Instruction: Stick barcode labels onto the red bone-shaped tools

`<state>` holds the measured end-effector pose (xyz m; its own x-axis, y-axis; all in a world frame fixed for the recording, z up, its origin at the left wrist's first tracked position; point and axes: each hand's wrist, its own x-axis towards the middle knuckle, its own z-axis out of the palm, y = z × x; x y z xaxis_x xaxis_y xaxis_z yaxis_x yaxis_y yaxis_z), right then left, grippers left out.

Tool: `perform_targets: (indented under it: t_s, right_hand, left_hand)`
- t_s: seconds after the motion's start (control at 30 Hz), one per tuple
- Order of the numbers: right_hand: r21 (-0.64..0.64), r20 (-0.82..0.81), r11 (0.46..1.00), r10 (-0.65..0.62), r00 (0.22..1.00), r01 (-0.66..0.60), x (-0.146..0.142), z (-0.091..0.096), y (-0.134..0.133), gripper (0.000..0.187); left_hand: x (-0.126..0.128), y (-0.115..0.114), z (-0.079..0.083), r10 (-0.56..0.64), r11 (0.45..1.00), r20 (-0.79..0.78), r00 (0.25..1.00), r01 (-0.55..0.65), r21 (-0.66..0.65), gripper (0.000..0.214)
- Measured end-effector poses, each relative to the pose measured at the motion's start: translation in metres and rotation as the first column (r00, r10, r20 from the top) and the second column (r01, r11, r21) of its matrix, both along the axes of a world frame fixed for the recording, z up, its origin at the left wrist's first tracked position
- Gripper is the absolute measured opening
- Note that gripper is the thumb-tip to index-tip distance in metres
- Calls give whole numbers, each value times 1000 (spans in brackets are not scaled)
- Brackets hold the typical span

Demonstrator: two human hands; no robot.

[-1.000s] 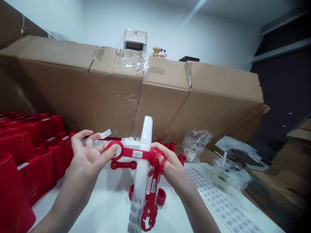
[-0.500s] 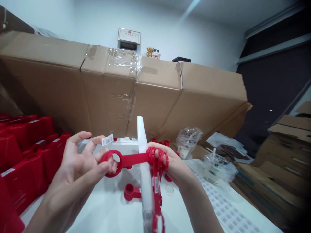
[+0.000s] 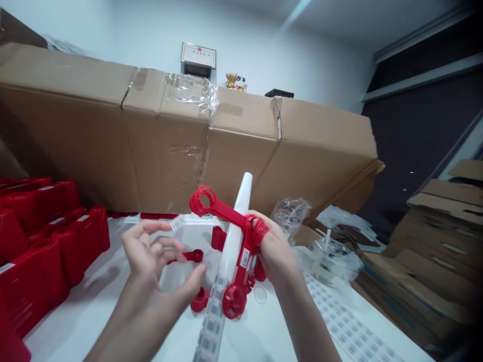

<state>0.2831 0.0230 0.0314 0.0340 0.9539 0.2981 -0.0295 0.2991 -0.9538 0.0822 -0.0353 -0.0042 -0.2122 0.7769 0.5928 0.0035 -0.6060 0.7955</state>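
Note:
My right hand [image 3: 273,249] grips a red plastic part with ring-shaped ends [image 3: 222,208], wrapped around a white tapered plastic tube [image 3: 236,236]. A second red ring [image 3: 234,300] hangs below that hand, and a strip of barcode labels [image 3: 212,322] trails down from the tube. My left hand [image 3: 158,256] is in the air with its fingers apart, a small white barcode label [image 3: 177,222] at its fingertips. Beneath it lies a loose red bar [image 3: 192,256]. Further red pieces [image 3: 199,299] and a rubber band [image 3: 260,295] rest on the white table [image 3: 113,296].
Red ribbed containers [image 3: 49,251] with white labels stand in rows at the left. Large taped cardboard boxes [image 3: 196,146] form the back wall. A sheet of barcode labels [image 3: 349,329] and clear plastic bags [image 3: 332,261] lie right, beside stacked cardboard [image 3: 426,246].
My left hand has let go of the red ring and dropped away from it. The ring now points up and left, the white tube leans the other way, and the view has shifted slightly.

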Motion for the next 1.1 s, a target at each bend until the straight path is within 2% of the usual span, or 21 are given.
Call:
perform_targets:
  t_s: [0.07, 0.2, 0.33, 0.47, 0.6, 0.7, 0.77, 0.87, 1.0, 1.1]
  right_hand:
    - [17, -28, 999, -29, 999, 29, 1, 0, 0, 13]
    - [52, -74, 996, -71, 995, 75, 1, 0, -3, 14]
    - [104, -101, 989, -94, 990, 104, -2, 2, -8, 17]
    - [126, -55, 985, -113, 992, 119, -2, 4, -9, 16]
    - [82, -18, 991, -103, 995, 104, 0, 5, -10, 15]
    - [72, 54, 997, -34, 998, 30, -2, 7, -16, 13]
    - [72, 135, 997, 9, 991, -19, -6, 9, -22, 14]
    - [77, 265, 995, 46, 963, -68, -11, 12, -29, 19]
    - [93, 334, 983, 119, 935, -158, -13, 16, -34, 21]
    - [44, 320, 966, 228, 920, -254, -8, 18, -33, 18]
  left_hand:
    - [13, -4, -11, -53, 993, -46, 998, 58, 107, 56]
    - [35, -9, -32, -105, 981, -165, 981, 130, 147, 53]
    - [37, -6, -35, -107, 977, -180, 978, 137, 166, 51]
    - [32, -12, -27, -154, 978, -107, 982, 167, 124, 50]
    - [21, -13, -16, -29, 996, -130, 991, 39, 75, 54]
    - [5, -4, -2, -11, 1000, -110, 994, 14, 28, 61]
    - [-7, 3, 8, -46, 999, 7, 999, 46, -10, 57]
    - [-21, 7, 21, -65, 998, 136, 989, 65, 1, 55]
    - [-34, 6, 28, -37, 999, 187, 982, 43, -24, 53]
    - [-39, 5, 30, -39, 998, 207, 978, 50, -49, 55]
